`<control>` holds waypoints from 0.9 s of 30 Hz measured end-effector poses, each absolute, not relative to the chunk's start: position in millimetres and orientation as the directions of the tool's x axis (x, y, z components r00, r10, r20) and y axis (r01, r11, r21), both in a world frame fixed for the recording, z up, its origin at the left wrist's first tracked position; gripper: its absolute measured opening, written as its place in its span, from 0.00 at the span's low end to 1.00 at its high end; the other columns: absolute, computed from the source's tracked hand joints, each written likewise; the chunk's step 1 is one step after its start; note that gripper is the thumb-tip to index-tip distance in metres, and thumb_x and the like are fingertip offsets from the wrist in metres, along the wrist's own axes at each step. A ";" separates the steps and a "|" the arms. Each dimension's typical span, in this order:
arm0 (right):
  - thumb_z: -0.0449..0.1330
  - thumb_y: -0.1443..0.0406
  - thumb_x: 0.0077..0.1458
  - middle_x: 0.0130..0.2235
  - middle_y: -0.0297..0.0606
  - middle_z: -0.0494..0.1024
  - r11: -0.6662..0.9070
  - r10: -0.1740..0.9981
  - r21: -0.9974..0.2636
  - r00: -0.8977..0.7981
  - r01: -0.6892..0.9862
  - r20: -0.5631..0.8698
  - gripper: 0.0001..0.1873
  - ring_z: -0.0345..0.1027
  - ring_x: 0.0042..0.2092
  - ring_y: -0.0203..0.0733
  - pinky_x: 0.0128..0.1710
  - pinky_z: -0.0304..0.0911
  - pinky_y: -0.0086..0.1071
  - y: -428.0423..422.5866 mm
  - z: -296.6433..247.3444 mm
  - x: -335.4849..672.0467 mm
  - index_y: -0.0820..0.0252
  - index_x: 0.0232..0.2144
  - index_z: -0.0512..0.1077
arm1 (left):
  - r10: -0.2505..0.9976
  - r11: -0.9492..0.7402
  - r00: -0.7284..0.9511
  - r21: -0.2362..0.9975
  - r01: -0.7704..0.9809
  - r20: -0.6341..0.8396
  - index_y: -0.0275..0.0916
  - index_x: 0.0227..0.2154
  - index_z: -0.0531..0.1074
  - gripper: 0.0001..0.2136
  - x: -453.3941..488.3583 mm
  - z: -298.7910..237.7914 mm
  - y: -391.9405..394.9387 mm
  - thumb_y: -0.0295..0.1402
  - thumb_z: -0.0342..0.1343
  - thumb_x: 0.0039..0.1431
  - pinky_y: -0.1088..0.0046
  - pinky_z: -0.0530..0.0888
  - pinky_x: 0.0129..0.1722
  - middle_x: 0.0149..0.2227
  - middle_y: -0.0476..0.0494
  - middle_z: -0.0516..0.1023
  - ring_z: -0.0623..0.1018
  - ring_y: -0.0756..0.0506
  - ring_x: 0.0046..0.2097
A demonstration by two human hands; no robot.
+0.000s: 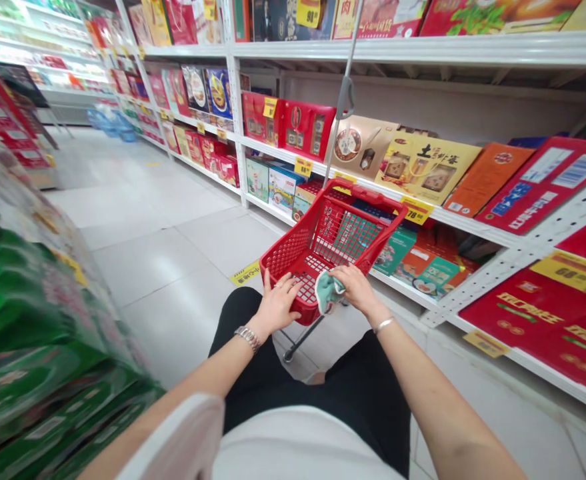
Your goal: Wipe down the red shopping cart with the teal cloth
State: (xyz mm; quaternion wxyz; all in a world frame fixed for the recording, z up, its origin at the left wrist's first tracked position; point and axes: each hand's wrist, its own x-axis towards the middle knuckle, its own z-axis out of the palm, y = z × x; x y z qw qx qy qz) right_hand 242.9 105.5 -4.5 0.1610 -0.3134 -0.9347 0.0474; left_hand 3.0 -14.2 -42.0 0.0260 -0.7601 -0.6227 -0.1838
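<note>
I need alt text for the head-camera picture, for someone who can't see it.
A person's right hand holds a green cloth at the near edge of a red shopping cart, where the left hand rests too. Boxed goods line white shelves beside it.

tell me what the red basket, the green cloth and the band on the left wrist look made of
Red basket: probably moulded plastic with a slight sheen, judging by its even colour and lattice walls.
Green cloth: seems a soft, matte fabric, since it folds limply in the right hand; the fibre can't be told.
Band on the left wrist: likely polished metal, from its shiny, silvery links.
</note>
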 end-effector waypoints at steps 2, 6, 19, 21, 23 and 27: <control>0.60 0.71 0.57 0.51 0.42 0.77 0.794 0.607 -0.177 -0.744 0.582 0.277 0.20 0.68 0.53 0.48 0.63 0.52 0.51 97.2 -3.3 235.2 0.53 0.51 0.73 | 0.932 -0.226 0.144 0.224 0.948 0.332 0.40 0.59 0.68 0.32 14.8 -41.6 -19.1 0.44 0.65 0.51 0.33 0.38 0.68 0.60 0.32 0.73 0.66 0.30 0.65; 0.57 0.72 0.58 0.50 0.45 0.77 0.774 0.628 -0.129 -0.723 0.620 0.288 0.19 0.67 0.51 0.49 0.59 0.56 0.45 76.2 -0.2 211.9 0.57 0.51 0.73 | 0.934 -0.175 0.074 0.266 0.948 0.350 0.41 0.49 0.76 0.20 22.3 -36.4 -26.0 0.42 0.63 0.54 0.33 0.39 0.68 0.53 0.35 0.79 0.69 0.30 0.62; 0.55 0.76 0.54 0.58 0.44 0.74 0.755 0.637 -0.064 -0.706 0.653 0.311 0.27 0.67 0.56 0.50 0.65 0.44 0.54 94.1 11.5 245.4 0.53 0.55 0.71 | 0.940 -0.198 0.116 0.235 0.952 0.321 0.45 0.64 0.65 0.28 -8.4 -37.9 -37.9 0.41 0.59 0.62 0.32 0.39 0.68 0.56 0.37 0.79 0.64 0.32 0.68; 0.55 0.75 0.54 0.58 0.44 0.74 0.694 0.693 -0.059 -0.643 0.718 0.328 0.26 0.66 0.57 0.51 0.64 0.45 0.55 112.2 16.7 269.0 0.53 0.54 0.72 | 0.934 -0.196 0.118 0.209 0.958 0.336 0.49 0.67 0.59 0.31 -7.7 -41.6 -34.7 0.41 0.59 0.62 0.31 0.40 0.67 0.58 0.38 0.77 0.64 0.32 0.67; 0.55 0.76 0.54 0.57 0.43 0.75 0.651 0.723 -0.044 -0.601 0.758 0.342 0.26 0.66 0.57 0.50 0.64 0.45 0.55 124.7 20.3 284.0 0.53 0.52 0.73 | 0.918 -0.218 0.144 0.167 0.962 0.370 0.53 0.67 0.58 0.30 -7.4 -45.8 -31.0 0.40 0.58 0.63 0.31 0.43 0.66 0.62 0.39 0.73 0.65 0.32 0.67; 0.54 0.77 0.52 0.54 0.43 0.76 0.634 0.726 -0.013 -0.589 0.773 0.356 0.25 0.66 0.55 0.49 0.62 0.50 0.50 128.9 19.9 284.6 0.54 0.50 0.74 | 0.854 -0.301 0.236 0.070 0.951 0.463 0.56 0.63 0.65 0.23 -11.4 -55.4 -25.4 0.36 0.55 0.65 0.34 0.51 0.66 0.64 0.39 0.71 0.67 0.35 0.65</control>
